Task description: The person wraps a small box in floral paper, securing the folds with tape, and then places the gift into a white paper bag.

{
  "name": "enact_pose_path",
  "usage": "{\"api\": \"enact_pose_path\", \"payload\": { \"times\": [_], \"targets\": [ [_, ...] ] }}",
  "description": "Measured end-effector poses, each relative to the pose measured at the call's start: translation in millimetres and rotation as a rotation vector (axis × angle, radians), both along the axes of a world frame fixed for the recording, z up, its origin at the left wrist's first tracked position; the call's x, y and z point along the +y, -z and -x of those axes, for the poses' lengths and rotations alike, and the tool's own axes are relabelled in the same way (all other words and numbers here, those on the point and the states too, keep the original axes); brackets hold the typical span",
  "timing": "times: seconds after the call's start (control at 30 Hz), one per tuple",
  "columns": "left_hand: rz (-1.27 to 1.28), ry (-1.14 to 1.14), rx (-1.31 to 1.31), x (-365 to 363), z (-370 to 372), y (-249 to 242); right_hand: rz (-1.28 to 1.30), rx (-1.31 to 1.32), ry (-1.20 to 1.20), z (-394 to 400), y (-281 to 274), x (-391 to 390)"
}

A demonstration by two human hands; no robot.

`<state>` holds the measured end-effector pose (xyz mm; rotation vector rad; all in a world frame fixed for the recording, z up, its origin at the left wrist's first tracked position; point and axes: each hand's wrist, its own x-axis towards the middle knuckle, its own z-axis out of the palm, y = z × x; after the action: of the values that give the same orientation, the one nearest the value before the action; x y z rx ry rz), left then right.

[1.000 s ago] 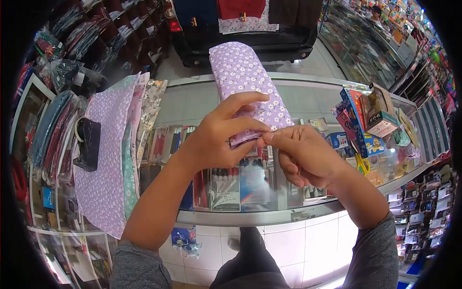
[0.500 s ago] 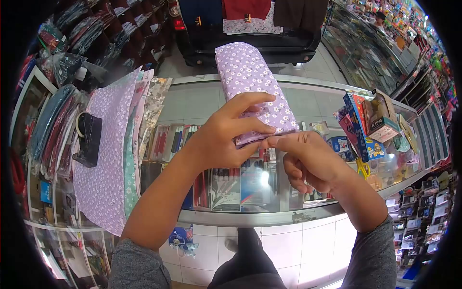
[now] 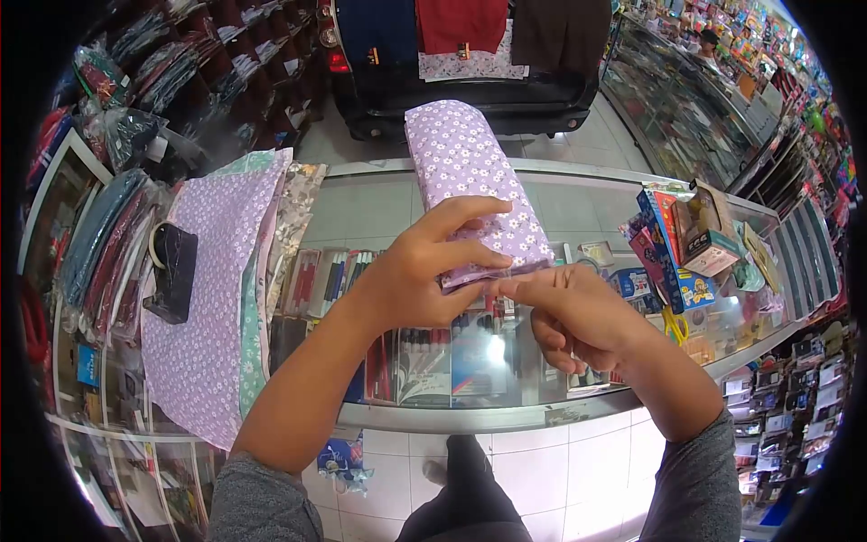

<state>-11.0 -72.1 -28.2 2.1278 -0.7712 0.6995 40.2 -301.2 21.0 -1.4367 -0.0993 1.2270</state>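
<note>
A long parcel wrapped in lilac flowered paper lies on the glass counter, pointing away from me. My left hand grips its near end, with spread fingers over the top and the thumb at the folded end. Close against that thumb, my right hand pinches with thumb and forefinger at the edge of the end fold. A small glint shows there, but what lies in the pinch is hidden. The other fingers of my right hand are curled.
Wrapping paper sheets lie at the left under a black tape dispenser. Yellow scissors and small boxes sit at the right. Pens and markers show through the glass counter. A vehicle's black bumper is beyond.
The view has tilted up slightly, so the counter appears lower. The dark gap at the parcel's near end looks smaller. Both hands remain at that end.
</note>
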Motion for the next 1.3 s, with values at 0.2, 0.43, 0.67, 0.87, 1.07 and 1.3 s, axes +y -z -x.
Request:
{"api": "enact_pose_path", "payload": {
  "times": [0.2, 0.43, 0.67, 0.87, 1.07, 1.3],
  "targets": [
    [-0.02, -0.008, 0.003, 1.0, -0.3, 0.2, 0.0, -0.023, -0.011, 1.5, -1.0, -1.5],
    [0.01, -0.003, 0.043, 3.0, 1.2, -1.7, 0.068, 0.012, -0.098, 12.6, 1.1, 1.7],
    [0.001, -0.006, 0.025, 3.7, -0.2, -1.0, 0.082, 0.01, -0.105, 11.0, 0.5, 1.4],
    [-0.028, -0.024, 0.011, 3.8, 0.6, -1.8, -0.165, 0.119, 0.006, 4.1, 12.2, -9.5],
    [-0.049, -0.011, 0.007, 4.7, 0.0, -1.3, -0.116, -0.638, 0.377, 15.1, 19.4, 3.2],
    [-0.067, -0.034, 0.006, 3.2, 1.5, -2.2, -0.137, -0.961, 0.127, 5.9, 28.4, 7.6]
  ]
}}
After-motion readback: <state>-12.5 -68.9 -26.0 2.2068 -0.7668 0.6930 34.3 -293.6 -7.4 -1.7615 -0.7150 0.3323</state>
